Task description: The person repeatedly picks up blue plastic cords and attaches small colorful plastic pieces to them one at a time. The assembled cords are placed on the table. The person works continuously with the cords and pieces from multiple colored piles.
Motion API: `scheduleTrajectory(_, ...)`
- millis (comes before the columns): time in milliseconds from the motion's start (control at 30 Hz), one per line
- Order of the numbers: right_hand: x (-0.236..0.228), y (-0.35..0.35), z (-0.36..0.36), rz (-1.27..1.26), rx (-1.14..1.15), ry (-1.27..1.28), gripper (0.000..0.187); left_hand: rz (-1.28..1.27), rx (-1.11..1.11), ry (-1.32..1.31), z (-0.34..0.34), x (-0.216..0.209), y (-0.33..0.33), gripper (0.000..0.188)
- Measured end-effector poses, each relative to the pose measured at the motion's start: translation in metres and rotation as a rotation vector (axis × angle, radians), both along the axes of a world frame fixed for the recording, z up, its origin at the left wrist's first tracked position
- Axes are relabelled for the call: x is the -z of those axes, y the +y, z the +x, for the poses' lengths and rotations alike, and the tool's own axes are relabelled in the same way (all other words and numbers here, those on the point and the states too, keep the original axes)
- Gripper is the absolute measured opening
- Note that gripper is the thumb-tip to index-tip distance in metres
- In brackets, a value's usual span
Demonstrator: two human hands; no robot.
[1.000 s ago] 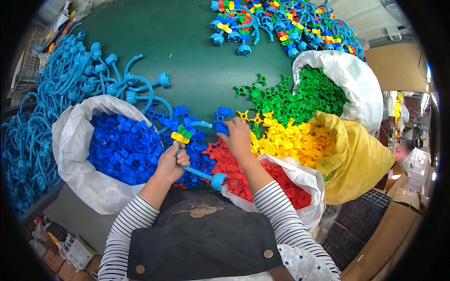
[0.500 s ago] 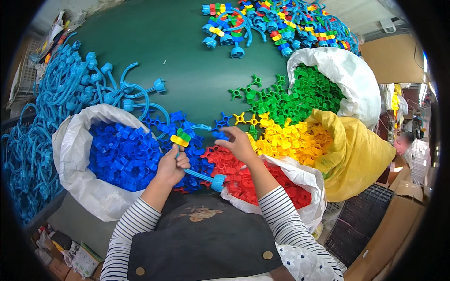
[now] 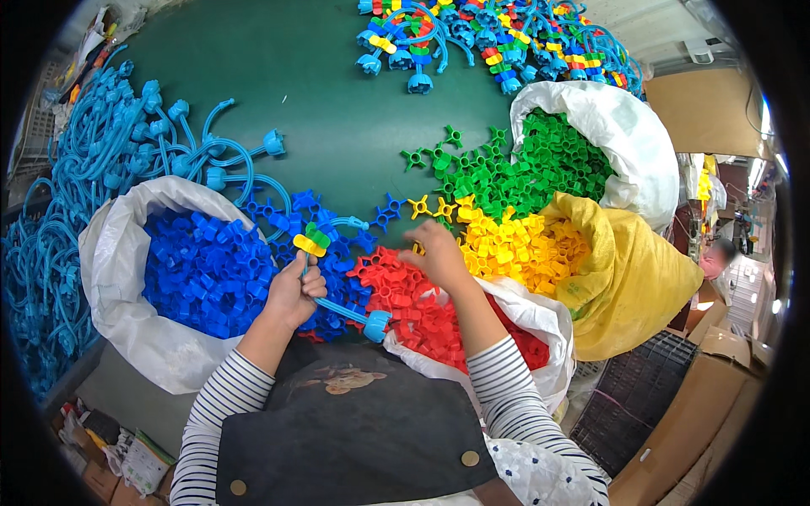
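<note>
My left hand (image 3: 294,291) is closed round a light-blue flexible tube (image 3: 339,309) with a flared cup (image 3: 376,325) at its lower right end. A green piece (image 3: 317,235) and a yellow piece (image 3: 310,245) sit together above my thumb. My right hand (image 3: 439,255) hovers over the near edge of the red pieces (image 3: 396,282), close to the yellow pieces (image 3: 515,253). Its fingers are bent and slightly smeared. A bit of yellow shows between them; whether they hold it I cannot make out. Blue pieces (image 3: 207,274) fill the white sack (image 3: 114,295) left of my left hand.
Green pieces (image 3: 565,156) spill from another white sack (image 3: 650,160), beyond the yellow sack (image 3: 641,278). Light-blue tubes (image 3: 110,160) lie heaped at the left. Assembled tubes with coloured pieces (image 3: 506,42) pile up at the far right of the green table (image 3: 321,110).
The view has shifted slightly. My right hand has drawn a little back toward me; the blue piece seen at its fingertips before no longer shows. My left hand keeps its hold on the tube.
</note>
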State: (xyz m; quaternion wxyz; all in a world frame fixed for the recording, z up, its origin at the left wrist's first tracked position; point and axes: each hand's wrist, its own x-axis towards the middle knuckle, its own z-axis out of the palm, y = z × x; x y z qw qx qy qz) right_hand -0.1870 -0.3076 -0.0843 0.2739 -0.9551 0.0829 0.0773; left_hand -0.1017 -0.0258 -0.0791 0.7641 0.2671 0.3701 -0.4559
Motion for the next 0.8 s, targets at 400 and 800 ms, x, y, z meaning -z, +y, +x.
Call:
scheduleTrajectory(400, -0.014, 0.011, 0.012, 0.445, 0.229, -0.052, 0.020, -0.059, -0.068, 0.081, 0.001, -0.001, -0.004, 0.030)
scheduleTrajectory(800, -0.055, 0.061, 0.064, 0.194, 0.131, -0.268, 0.032, 0.092, 0.144, -0.285, 0.004, -0.040, -0.033, 0.026)
